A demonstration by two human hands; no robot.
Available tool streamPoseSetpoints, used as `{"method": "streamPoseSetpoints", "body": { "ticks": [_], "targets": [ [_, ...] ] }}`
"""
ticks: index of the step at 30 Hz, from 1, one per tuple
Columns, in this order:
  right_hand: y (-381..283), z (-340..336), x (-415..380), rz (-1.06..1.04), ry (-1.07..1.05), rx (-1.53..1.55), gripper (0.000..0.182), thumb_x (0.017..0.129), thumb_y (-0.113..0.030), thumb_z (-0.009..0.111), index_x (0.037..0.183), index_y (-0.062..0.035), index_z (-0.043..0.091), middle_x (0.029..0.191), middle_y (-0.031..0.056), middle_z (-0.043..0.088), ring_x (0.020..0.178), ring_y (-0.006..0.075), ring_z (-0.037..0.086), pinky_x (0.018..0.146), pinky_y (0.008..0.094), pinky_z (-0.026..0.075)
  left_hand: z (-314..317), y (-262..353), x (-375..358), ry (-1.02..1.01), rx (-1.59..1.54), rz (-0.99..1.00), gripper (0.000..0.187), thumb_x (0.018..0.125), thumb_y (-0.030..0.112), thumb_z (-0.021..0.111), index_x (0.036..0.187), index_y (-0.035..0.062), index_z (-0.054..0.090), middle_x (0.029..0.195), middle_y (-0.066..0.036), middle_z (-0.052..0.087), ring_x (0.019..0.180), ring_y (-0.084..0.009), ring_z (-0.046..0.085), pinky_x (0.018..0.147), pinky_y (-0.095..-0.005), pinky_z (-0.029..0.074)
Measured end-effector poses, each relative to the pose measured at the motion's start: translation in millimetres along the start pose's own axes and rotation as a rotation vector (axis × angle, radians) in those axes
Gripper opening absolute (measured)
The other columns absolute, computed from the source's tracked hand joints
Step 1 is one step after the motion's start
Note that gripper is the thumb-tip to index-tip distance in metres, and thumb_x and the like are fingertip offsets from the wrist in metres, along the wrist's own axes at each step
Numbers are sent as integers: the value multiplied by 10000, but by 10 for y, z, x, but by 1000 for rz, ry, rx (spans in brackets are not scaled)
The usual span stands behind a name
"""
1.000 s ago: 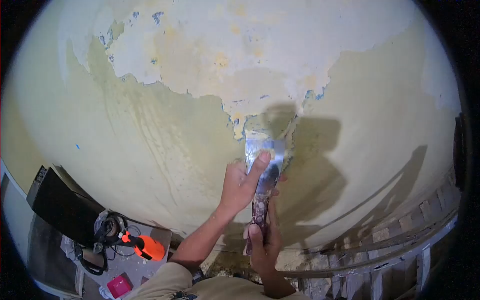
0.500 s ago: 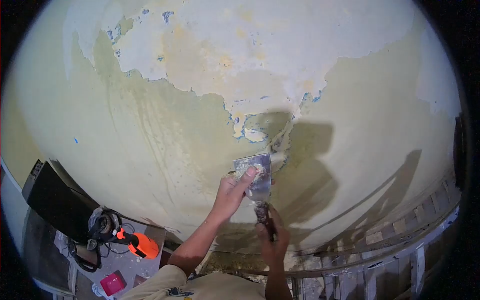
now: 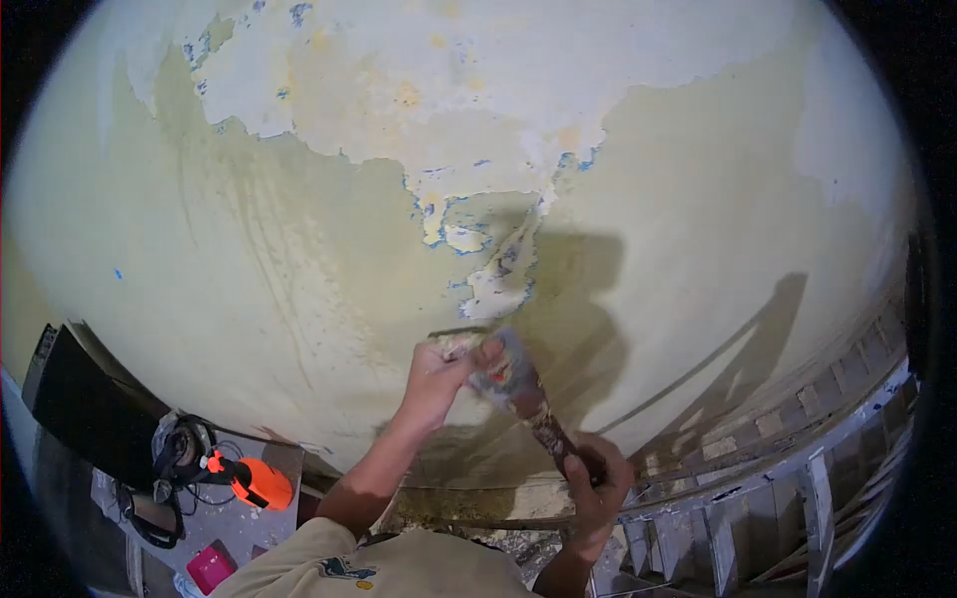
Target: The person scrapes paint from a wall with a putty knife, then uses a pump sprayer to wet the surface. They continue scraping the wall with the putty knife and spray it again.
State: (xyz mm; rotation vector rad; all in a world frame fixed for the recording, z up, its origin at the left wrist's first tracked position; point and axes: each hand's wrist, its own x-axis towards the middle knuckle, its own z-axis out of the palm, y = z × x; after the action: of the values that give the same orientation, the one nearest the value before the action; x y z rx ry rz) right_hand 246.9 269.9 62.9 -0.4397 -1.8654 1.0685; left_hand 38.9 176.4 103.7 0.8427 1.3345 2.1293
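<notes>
In the middle of the view, my right hand (image 3: 598, 476) is wrapped round the dark handle of a putty knife (image 3: 546, 431), which tilts up to the left. Its metal blade, smeared with pale residue, meets my left hand (image 3: 439, 384). The left fingers are closed, with the thumb against the blade and a pale, crumbly piece between the fingers and the blade, blurred. Just above the hands, the wall (image 3: 349, 229) has a peeled patch (image 3: 493, 294) with blue-edged paint.
At the lower left, a table (image 3: 229, 523) holds an orange spray bottle (image 3: 264, 484), a pink container (image 3: 210, 569) and a cabled tool (image 3: 179, 448). A black panel (image 3: 90, 399) leans beside it. Wooden slats (image 3: 723, 543) run along the lower right.
The blade has tilted left and its handle has swung to the right with my right hand. My left hand has shifted slightly left, and the view has moved, uncovering the peeled patch.
</notes>
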Motion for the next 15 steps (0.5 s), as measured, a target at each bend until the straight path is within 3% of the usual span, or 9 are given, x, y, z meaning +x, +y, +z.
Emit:
{"method": "streamPoseSetpoints", "body": {
  "ticks": [1,2,5,7,11,13,15],
  "targets": [
    [49,-35,-76,-53,-9,-36,261,714,-161,677,903,4,607,701,100,619,592,115,558,546,235,436,-51,-2,-76,-62,112,-21,178,787,164,612,861,3,606,733,-5,582,604,-73,522,538,-240,430],
    [-16,-63,-167,116,-8,23,233,689,-123,681,873,9,627,719,117,632,610,133,582,565,239,446,-115,-48,-121,-73,113,-22,178,787,164,612,861,3,606,733,-5,582,604,-73,522,538,-240,430],
    [-117,-147,-304,197,-54,123,216,665,-87,676,855,9,641,749,120,642,636,147,606,588,252,462,-215,-159,-158,-94,148,-56,164,789,150,608,833,-7,609,694,-30,602,567,-90,540,532,-232,434],
    [-184,-206,-356,276,-119,42,222,635,-56,672,842,18,644,741,123,642,645,162,616,608,257,473,-206,-152,-179,-54,63,-76,314,820,291,580,815,-19,630,704,-73,636,563,-73,528,523,-201,417],
    [-120,-141,-441,76,41,-113,254,594,-20,681,839,23,633,716,119,634,646,171,607,611,257,476,-230,-70,-196,-98,139,-71,338,839,309,543,845,-24,604,729,-106,630,644,-164,611,539,-252,457],
    [-75,-132,-430,197,413,347,306,576,5,678,870,14,592,713,86,616,604,165,587,562,248,473,-366,-67,-193,-89,135,-146,470,860,415,462,932,-34,583,782,-123,637,689,-199,625,556,-265,465],
    [-154,-134,-312,129,415,379,345,567,41,662,889,5,543,715,75,591,565,151,565,500,228,458,-441,-134,-233,-145,185,-136,498,863,440,432,961,-29,569,800,-128,638,691,-209,626,558,-270,467]
  ]
}}
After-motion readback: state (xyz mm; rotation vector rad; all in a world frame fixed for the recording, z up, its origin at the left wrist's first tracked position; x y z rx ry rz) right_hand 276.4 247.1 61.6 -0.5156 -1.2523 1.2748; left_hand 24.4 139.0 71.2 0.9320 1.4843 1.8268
